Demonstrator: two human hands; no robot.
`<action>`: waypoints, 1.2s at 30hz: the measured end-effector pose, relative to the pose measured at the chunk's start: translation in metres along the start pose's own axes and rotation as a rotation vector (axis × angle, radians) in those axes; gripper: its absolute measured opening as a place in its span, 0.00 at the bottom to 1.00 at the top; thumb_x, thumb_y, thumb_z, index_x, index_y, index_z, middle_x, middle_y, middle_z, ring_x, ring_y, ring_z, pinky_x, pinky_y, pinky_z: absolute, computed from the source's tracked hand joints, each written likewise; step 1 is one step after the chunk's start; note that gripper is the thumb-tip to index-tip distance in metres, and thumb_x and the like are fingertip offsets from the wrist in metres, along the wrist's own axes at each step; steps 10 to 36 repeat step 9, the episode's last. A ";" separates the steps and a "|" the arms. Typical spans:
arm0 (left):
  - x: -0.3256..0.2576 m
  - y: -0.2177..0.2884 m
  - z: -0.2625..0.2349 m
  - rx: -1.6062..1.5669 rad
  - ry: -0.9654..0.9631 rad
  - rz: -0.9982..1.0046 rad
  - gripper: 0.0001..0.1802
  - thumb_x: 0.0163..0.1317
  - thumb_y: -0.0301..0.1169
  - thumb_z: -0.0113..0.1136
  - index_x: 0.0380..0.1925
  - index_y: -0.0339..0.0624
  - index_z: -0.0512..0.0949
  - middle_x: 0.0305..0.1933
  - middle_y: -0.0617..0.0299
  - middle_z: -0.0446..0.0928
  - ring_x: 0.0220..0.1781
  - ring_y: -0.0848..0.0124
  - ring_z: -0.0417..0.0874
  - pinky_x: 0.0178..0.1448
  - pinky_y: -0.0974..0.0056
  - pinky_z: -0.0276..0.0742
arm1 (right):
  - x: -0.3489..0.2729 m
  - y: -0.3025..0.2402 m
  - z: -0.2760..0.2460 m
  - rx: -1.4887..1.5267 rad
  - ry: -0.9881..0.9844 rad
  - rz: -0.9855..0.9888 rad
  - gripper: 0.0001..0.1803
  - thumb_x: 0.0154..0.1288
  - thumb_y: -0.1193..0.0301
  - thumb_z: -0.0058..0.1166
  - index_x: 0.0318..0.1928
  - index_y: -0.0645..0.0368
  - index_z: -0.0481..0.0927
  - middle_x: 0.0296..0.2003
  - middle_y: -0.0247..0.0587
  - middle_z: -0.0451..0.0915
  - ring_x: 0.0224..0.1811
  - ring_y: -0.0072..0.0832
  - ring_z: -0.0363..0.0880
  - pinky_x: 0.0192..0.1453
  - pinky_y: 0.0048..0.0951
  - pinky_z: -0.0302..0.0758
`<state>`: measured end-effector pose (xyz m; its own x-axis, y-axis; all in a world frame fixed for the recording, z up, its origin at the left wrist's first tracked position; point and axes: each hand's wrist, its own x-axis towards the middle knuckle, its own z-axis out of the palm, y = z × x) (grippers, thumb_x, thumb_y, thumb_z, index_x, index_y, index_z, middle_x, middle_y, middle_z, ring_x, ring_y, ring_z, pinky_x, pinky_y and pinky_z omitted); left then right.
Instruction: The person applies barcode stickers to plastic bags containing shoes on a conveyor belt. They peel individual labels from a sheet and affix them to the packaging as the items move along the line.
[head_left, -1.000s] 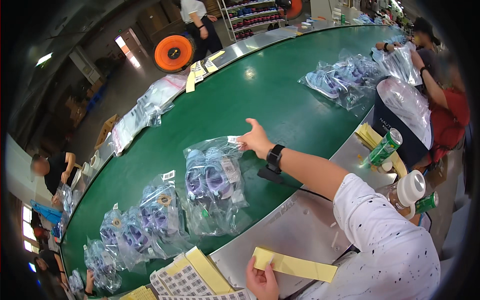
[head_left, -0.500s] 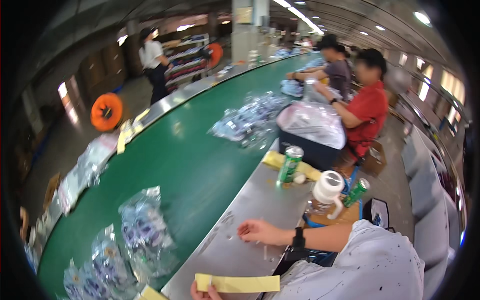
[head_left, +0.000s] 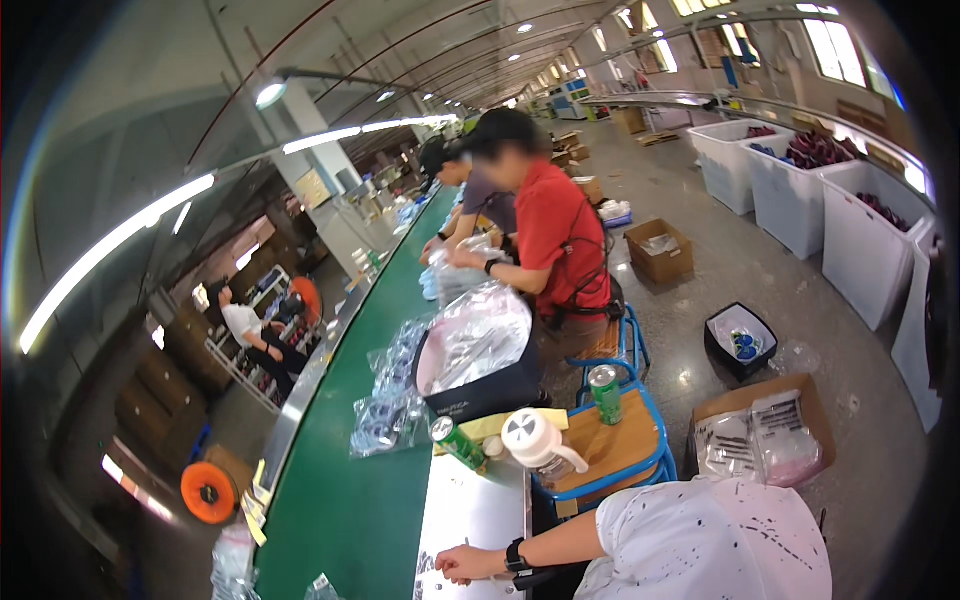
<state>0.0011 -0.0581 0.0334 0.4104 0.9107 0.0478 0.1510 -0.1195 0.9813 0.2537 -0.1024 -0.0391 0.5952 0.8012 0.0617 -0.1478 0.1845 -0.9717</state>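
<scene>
My right hand [head_left: 466, 564], with a black band on its wrist, is over the bright metal ledge [head_left: 475, 512] beside the green conveyor belt [head_left: 330, 510]. Its fingers are loosely bent and a little apart, and nothing shows in them. My left hand is out of the picture. Farther along the ledge stand a tilted-looking green can [head_left: 457, 443] and a clear jug with a white lid and handle [head_left: 540, 440]. Yellow strips [head_left: 490, 426] lie behind them. A dark bin [head_left: 490, 388] filled with clear plastic bags sits beyond, with bagged bluish items [head_left: 388, 405] on the belt beside it.
A person in red [head_left: 560, 235] and another person [head_left: 490, 205] work along the belt. To my right are a blue-framed wooden stool [head_left: 610, 455] holding a green can [head_left: 605, 398], an open carton [head_left: 815, 425], a black bin [head_left: 742, 365] and large white tubs [head_left: 790, 205].
The view has swung right and up. My left hand and the yellow strip it held have left the picture. My right hand now appears lower, still over the ledge.
</scene>
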 end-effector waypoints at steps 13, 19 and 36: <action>-0.028 0.032 0.001 0.213 -0.009 0.062 0.20 0.61 0.32 0.55 0.51 0.32 0.72 0.51 0.45 0.75 0.48 0.57 0.75 0.53 0.57 0.72 | 0.020 0.017 -0.002 -0.041 -0.030 -0.034 0.09 0.54 0.77 0.46 0.38 0.62 0.71 0.21 0.39 0.74 0.19 0.23 0.74 0.22 0.26 0.73; -0.028 0.032 0.001 0.213 -0.009 0.062 0.20 0.61 0.32 0.55 0.51 0.32 0.72 0.51 0.45 0.75 0.48 0.57 0.75 0.53 0.57 0.72 | 0.020 0.017 -0.002 -0.041 -0.030 -0.034 0.09 0.54 0.77 0.46 0.38 0.62 0.71 0.21 0.39 0.74 0.19 0.23 0.74 0.22 0.26 0.73; -0.028 0.032 0.001 0.213 -0.009 0.062 0.20 0.61 0.32 0.55 0.51 0.32 0.72 0.51 0.45 0.75 0.48 0.57 0.75 0.53 0.57 0.72 | 0.020 0.017 -0.002 -0.041 -0.030 -0.034 0.09 0.54 0.77 0.46 0.38 0.62 0.71 0.21 0.39 0.74 0.19 0.23 0.74 0.22 0.26 0.73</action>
